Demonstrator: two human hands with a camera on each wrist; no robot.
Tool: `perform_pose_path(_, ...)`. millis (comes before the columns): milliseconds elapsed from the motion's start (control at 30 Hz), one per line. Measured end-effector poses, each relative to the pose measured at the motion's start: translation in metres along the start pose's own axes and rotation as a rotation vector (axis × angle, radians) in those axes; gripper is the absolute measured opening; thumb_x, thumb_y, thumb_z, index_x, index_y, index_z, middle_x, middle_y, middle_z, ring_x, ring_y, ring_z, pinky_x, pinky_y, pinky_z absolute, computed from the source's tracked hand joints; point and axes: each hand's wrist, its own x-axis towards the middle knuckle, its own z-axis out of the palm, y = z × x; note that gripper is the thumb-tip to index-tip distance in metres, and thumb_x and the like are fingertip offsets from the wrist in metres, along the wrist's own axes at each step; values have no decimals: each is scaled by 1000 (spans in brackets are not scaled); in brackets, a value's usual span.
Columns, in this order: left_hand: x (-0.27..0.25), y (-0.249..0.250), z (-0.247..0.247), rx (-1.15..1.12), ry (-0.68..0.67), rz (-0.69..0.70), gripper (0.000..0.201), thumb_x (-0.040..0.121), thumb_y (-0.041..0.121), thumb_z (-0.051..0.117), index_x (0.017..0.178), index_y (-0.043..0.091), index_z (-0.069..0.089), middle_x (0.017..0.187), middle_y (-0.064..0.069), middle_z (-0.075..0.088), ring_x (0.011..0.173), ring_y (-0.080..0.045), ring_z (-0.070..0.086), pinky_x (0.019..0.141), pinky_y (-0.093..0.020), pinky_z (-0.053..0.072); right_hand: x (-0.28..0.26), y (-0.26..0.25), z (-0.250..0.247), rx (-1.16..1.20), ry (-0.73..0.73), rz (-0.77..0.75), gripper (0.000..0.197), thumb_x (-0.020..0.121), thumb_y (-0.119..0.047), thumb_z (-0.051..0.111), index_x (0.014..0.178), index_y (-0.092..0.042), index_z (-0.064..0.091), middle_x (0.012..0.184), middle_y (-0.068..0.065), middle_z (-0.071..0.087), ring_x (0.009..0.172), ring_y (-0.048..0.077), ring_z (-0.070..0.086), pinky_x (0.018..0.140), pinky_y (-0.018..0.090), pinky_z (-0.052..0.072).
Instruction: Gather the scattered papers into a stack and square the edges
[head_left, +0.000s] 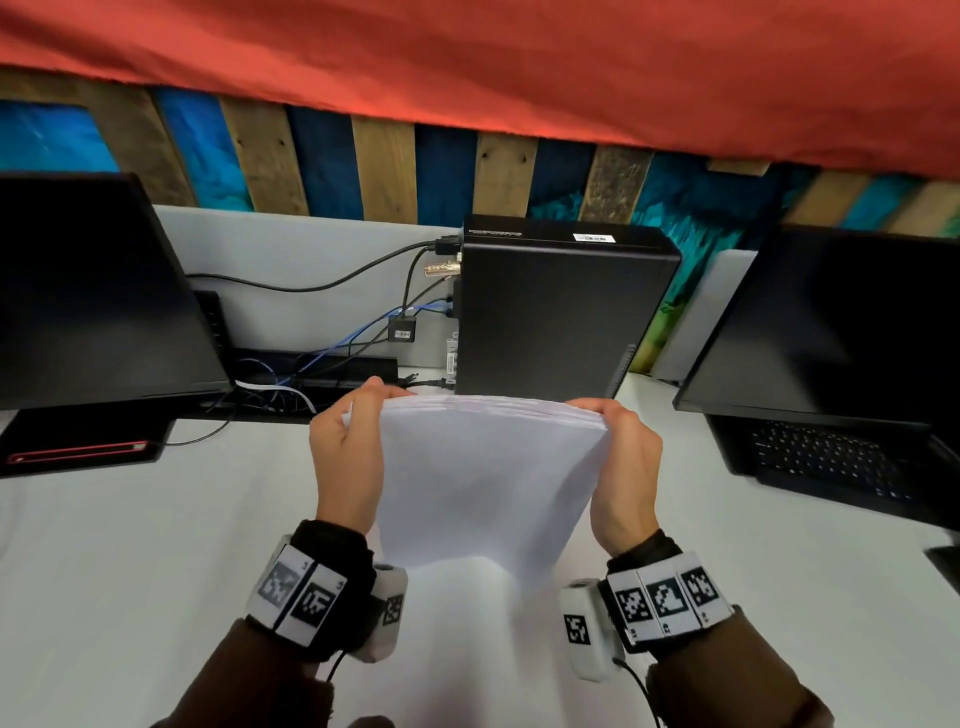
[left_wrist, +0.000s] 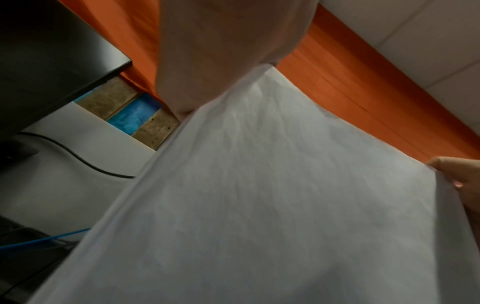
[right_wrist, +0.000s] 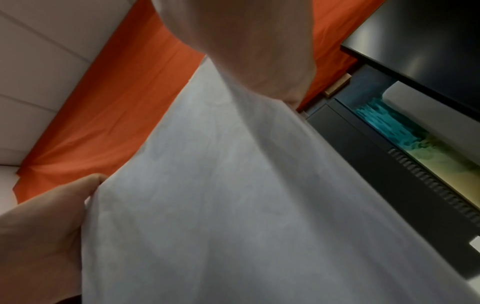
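Note:
A stack of white papers (head_left: 488, 478) stands upright on its lower edge above the white desk (head_left: 156, 545), in the middle of the head view. My left hand (head_left: 345, 447) grips the stack's left side, thumb over the top corner. My right hand (head_left: 626, 462) grips its right side the same way. The sheets bow slightly between the hands, and their top edges lie close together. In the left wrist view the paper stack (left_wrist: 259, 195) fills the frame below my left hand (left_wrist: 221, 51). In the right wrist view the paper stack (right_wrist: 233, 205) hangs under my right hand (right_wrist: 254, 47).
A black desktop computer (head_left: 561, 312) stands just behind the papers, with cables (head_left: 322, 358) to its left. A dark monitor (head_left: 98, 296) stands at the left. A second monitor (head_left: 841, 322) and a keyboard (head_left: 826, 462) stand at the right.

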Motion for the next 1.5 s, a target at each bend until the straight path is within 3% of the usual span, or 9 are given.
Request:
perform_pose_path(167, 2, -2, -1, -3, -26, 64, 33, 89, 34, 55, 72, 12, 72, 72, -1, 69, 64, -8, 61, 58, -21, 49, -2, 6, 4, 18, -2, -42, 33, 91, -24, 51, 67, -12, 71, 61, -6, 67, 57, 4, 59, 54, 14, 47)
perform_pose_path(333, -4, -67, -13, 92, -72, -66, 15, 78, 11, 76, 76, 23, 68, 61, 19, 73, 63, -3, 67, 52, -11, 52, -5, 52, -8, -84, -3, 45, 14, 76, -16, 76, 70, -26, 69, 66, -16, 72, 65, -3, 66, 56, 12, 51)
perform_pose_path(400, -15, -107, -23, 145, -99, -200, 13, 74, 24, 80, 81, 24, 69, 70, 14, 75, 78, -15, 72, 57, -14, 55, -14, 88, -16, -152, -40, 202, 14, 73, -15, 79, 75, -23, 69, 79, -10, 73, 76, 8, 69, 64, 23, 55)
perform_pose_path(500, -27, -147, -36, 286, -173, -228, 44, 59, 68, 71, 86, 34, 67, 89, 12, 74, 81, 2, 71, 65, -8, 52, -30, 135, -26, -325, -151, 300, 15, 81, -17, 73, 88, -28, 65, 95, -7, 69, 96, 21, 65, 83, 32, 50)
perform_pose_path(600, -20, -144, -42, 368, -172, -179, 11, 83, 39, 68, 87, 28, 68, 75, 26, 73, 85, -11, 71, 63, -3, 47, -31, 141, -19, -410, -186, 241, 13, 86, -15, 66, 91, -28, 62, 92, -14, 65, 94, 15, 63, 92, 39, 49)
perform_pose_path(767, 11, -111, -91, 650, -30, -9, 14, 95, 27, 55, 94, 14, 59, 82, -1, 71, 74, -21, 65, 65, -25, 45, -27, 138, 38, -359, -416, 241, 20, 89, -11, 61, 109, -17, 63, 104, -5, 68, 101, 15, 64, 95, 38, 49)
perform_pose_path(933, 40, -119, -184, 941, 87, -174, 22, 95, 26, 53, 88, 5, 56, 87, -16, 71, 86, -36, 65, 70, -34, 45, -47, 179, 119, -409, -676, 403, 32, 86, -20, 62, 118, -14, 60, 116, 5, 67, 109, 22, 61, 103, 44, 46)
perform_pose_path(1367, 84, -160, -278, 1132, 36, -587, 35, 95, 31, 51, 117, 6, 61, 119, -16, 68, 113, -32, 60, 89, -32, 45, -85, 263, 217, -531, -750, 737, 55, 75, -31, 68, 123, -6, 60, 121, 10, 67, 109, 27, 62, 98, 41, 49)
perform_pose_path(1500, 83, -158, -283, 1110, 99, -602, 43, 92, 32, 56, 128, 7, 53, 128, -17, 61, 119, -34, 55, 96, -36, 43, -77, 234, 210, -581, -788, 817, 35, 73, -34, 70, 94, -7, 64, 98, 10, 69, 84, 28, 67, 70, 39, 60)
